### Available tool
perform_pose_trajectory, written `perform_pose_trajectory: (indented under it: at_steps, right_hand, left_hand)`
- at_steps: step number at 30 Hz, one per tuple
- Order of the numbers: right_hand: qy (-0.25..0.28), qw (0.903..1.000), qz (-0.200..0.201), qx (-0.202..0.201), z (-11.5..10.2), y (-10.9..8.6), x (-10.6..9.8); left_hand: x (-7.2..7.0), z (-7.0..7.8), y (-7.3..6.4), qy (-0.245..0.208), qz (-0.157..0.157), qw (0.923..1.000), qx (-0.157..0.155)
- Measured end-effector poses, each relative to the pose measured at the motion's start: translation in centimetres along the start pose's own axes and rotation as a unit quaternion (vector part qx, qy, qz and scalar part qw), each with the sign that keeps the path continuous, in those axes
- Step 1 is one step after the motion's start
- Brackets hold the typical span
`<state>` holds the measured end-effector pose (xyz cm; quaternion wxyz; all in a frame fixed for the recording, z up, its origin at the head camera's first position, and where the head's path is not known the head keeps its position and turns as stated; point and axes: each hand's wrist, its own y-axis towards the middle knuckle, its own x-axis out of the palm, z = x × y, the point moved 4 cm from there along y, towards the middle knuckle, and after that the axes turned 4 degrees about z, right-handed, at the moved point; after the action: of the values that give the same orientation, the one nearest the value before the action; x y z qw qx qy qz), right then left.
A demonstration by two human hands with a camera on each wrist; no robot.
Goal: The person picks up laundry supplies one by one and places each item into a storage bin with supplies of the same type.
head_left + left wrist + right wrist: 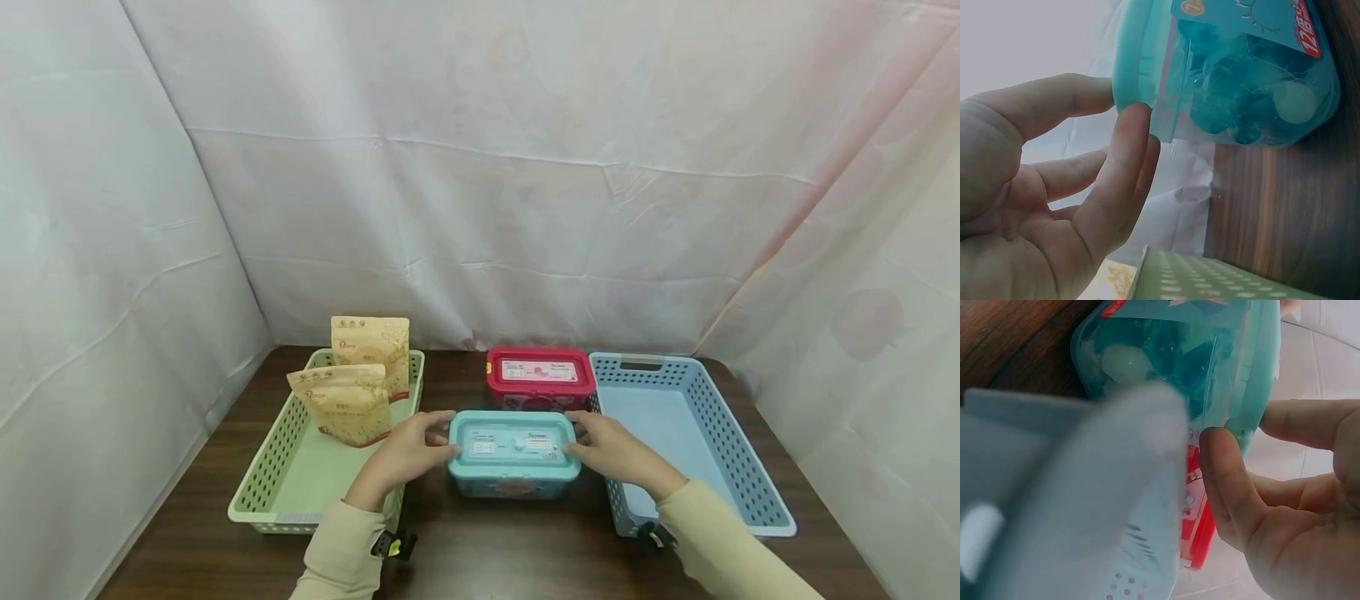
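Note:
A teal-lidded laundry pod box (514, 454), with teal and white pods showing through its clear side, is at the middle of the table between my hands. My left hand (414, 446) grips the left end of its lid, thumb and fingertips at the lid's edge in the left wrist view. On the opposite end, my right hand (617, 447) pinches the lid's edge the same way. The box is level, its base close over the dark wood. Right behind it stands a similar box with a red lid (540, 372).
To the left is a green basket (258, 467) with two yellow pouches (348, 408) standing in it. A blue basket (738, 442) lies to the right, its near left wall close to my right wrist. White cloth (480, 208) hangs round the dark wooden table (480, 550).

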<state>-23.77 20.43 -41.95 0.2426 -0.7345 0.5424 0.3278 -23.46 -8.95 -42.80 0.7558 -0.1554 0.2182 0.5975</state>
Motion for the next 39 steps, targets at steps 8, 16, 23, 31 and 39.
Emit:
perform_pose_trajectory:
  at_steps: [8, 16, 23, 31, 39]
  right_hand:
    - [-0.010, 0.9999, -0.010, -0.007, -0.3, 0.7, 0.6]
    - [-0.005, 0.9997, -0.016, -0.019, -0.6, 1.0, 0.9]
    - [0.002, 0.9995, -0.020, -0.025, -0.5, 1.3, 1.0]
    - [0.023, 0.9992, -0.033, -0.003, 0.2, 1.5, 0.8]
    - [0.068, 0.9956, -0.059, 0.027, 0.3, 1.3, 0.6]
  left_hand:
    - [-0.8, -0.5, -0.4, -0.024, 0.000, 0.9997, -0.008]
    - [-1.3, -0.8, -0.5, -0.020, 0.002, 0.9997, -0.011]
    - [-1.4, -0.9, -0.5, -0.038, -0.012, 0.9992, -0.007]
    - [-1.4, -1.0, -0.5, -0.052, -0.021, 0.9984, -0.008]
    - [-1.0, -1.1, -0.5, -0.074, -0.041, 0.9963, -0.018]
